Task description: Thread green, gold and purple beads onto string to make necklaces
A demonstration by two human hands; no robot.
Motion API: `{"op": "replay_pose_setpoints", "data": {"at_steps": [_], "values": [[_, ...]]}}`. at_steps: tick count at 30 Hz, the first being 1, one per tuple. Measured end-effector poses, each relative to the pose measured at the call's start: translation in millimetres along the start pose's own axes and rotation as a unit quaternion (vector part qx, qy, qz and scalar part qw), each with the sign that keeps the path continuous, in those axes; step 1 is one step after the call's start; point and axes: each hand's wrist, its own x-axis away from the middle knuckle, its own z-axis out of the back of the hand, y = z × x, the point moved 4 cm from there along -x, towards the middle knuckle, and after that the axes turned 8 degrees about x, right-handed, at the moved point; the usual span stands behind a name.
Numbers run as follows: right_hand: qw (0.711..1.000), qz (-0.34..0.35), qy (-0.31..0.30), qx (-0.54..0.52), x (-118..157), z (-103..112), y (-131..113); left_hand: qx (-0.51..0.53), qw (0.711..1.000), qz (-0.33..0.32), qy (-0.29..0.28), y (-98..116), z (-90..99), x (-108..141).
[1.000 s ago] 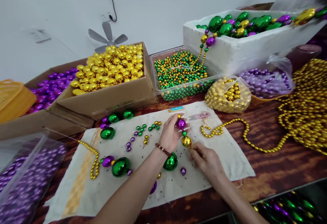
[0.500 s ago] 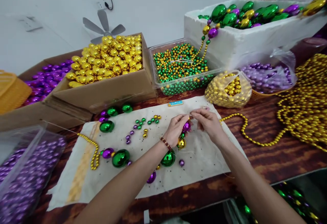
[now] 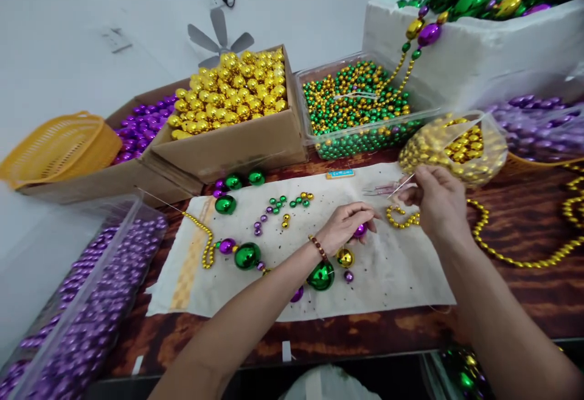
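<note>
nearest, the dark counter point(image 3: 356, 333) shows a streaky wood-grain surface under a thin, wrinkled white cloth point(image 3: 392, 290) flecked with dark specks. by the left wrist sits a large, mirror-smooth green bead point(image 3: 321, 276), with a gold bead point(image 3: 345, 258) and a small purple bead point(image 3: 349, 276) to its right, both round and shiny. just beyond, the left hand point(image 3: 344, 225) bends its fingers over a glossy purple ball point(image 3: 361, 230); they hide much of it, so i cannot tell whether they grip it. the right hand point(image 3: 440, 199) is raised to the right, thumb and forefinger pinched on a thin, straight needle point(image 3: 402, 185). the needle's long axis slants from those fingers down and left, its free end toward the left hand. the purple ball lies left of the right fingers, nearer the wearer, with a gap between it and the needle; the left hand is the closer one to it. around the needle's free end, slim pink-handled snips point(image 3: 381, 191) show over the cloth. farther back stand a crinkled clear bag point(image 3: 422, 151) of gold beads, a rigid clear plastic tub point(image 3: 303, 108) and a matte cardboard box point(image 3: 237, 160).
</note>
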Motion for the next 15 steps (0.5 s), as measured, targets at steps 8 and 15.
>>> {"op": "replay_pose_setpoints", "data": {"at_steps": [8,15], "values": [[0.975,-0.055,-0.211,0.046,34.3,-20.4,9.0,0.01,1.0,0.016,-0.003,-6.3,1.7,-4.6],[0.98,-0.039,-0.187,0.051,33.0,-15.0,1.4,-0.009,0.999,0.017,-0.047,1.2,-4.9,1.3]]}}
